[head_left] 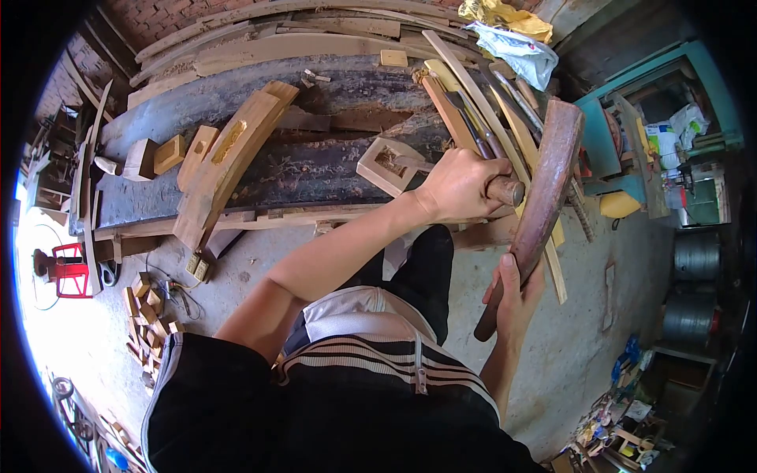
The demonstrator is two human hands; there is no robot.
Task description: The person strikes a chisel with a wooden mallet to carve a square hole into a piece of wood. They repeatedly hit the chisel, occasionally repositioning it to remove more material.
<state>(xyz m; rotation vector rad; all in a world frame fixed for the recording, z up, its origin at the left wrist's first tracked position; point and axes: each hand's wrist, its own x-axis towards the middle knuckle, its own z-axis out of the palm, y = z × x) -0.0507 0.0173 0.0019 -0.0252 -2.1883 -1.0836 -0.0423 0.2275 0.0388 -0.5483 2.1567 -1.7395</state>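
Note:
My left hand [465,185] is closed around a tool with a round wooden handle [505,191]. Its butt end shows beside my thumb, and my fist hides most of the rest. A light wooden block [378,167] with a squarish recess and shavings lies just left of that fist. My right hand [518,296] grips the lower part of a long, dark brown wooden club [549,169], which tilts up to the right. The club's thick upper part is right of the handle end; whether they touch I cannot tell.
A dark, rough timber workbench [315,169] bears a long mortised beam [229,162], small blocks [169,154], long strips and chisels [467,118]. Wood offcuts [146,315] and a red stool [71,270] are on the floor at left. Metal drums [696,256] and clutter stand at right.

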